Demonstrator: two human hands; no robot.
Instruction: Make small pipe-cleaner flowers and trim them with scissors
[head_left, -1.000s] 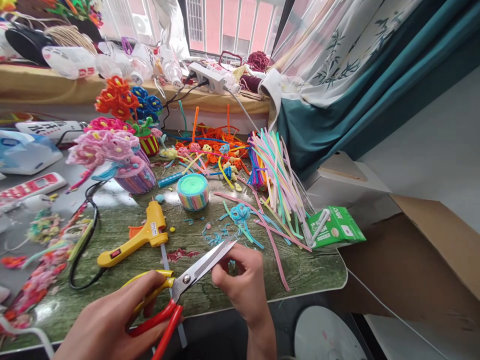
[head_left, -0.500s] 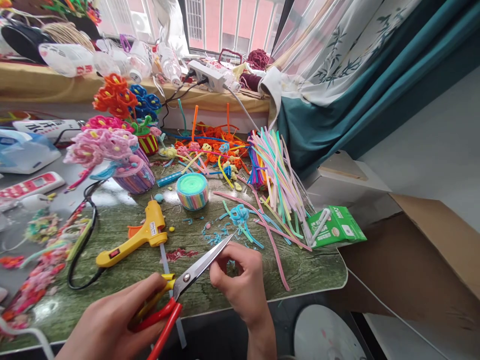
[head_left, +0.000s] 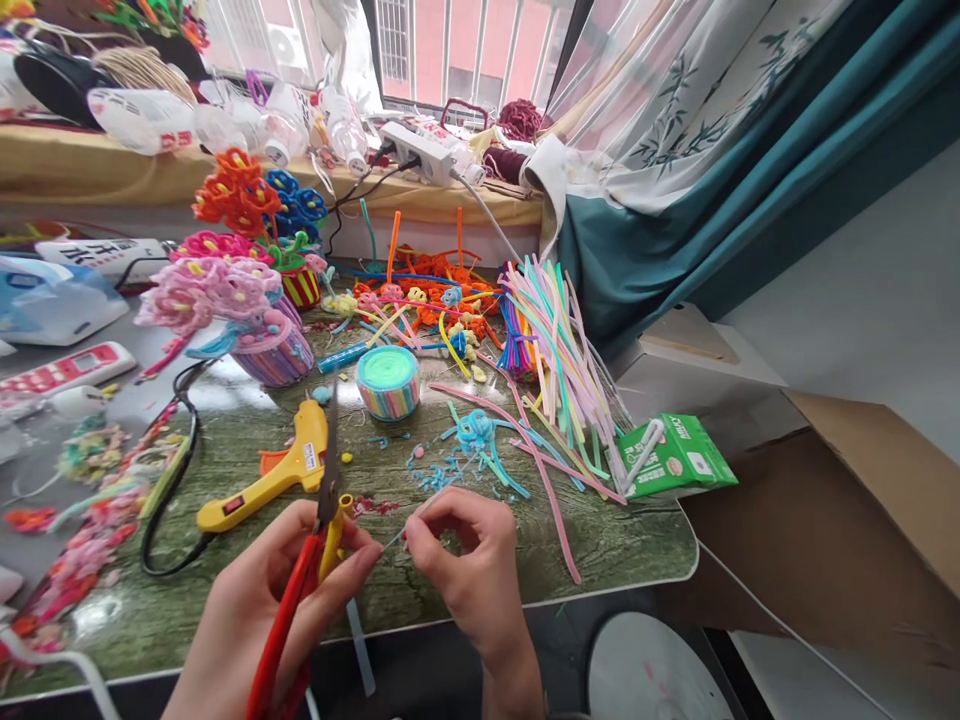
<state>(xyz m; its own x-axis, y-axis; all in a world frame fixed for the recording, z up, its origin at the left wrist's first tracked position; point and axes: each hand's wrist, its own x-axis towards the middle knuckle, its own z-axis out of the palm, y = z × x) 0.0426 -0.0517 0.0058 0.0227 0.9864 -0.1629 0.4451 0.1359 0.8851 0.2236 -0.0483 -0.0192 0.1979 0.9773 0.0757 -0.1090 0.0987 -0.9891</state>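
Scissors [head_left: 327,490] with red and yellow handles rest in my left hand [head_left: 277,590], blades pointing up and away. The thumb and fingers of that hand also close near one end of a thin, pale bluish strand [head_left: 394,538]. At its other end, my right hand [head_left: 472,560] pinches with thumb and forefinger; its fingertips partly hide what they hold. Beyond the right hand lies a blue pipe-cleaner flower [head_left: 476,430] amid blue fuzz clippings [head_left: 442,470]. A yellow glue gun [head_left: 277,470] lies just past the left hand, with a clear glue stick [head_left: 361,650] trailing below.
A round striped box [head_left: 388,385] with a mint top stands mid-table. Bundled pipe cleaners [head_left: 551,350] and a green packet [head_left: 679,455] sit to the right. Pipe-cleaner flower pots [head_left: 274,345] stand at the left rear. An open cardboard box [head_left: 862,480] is beside the table.
The scissors have swung upright in my left hand, away from my right hand. Both hands have come closer together, and a thin strand now shows between their fingertips.
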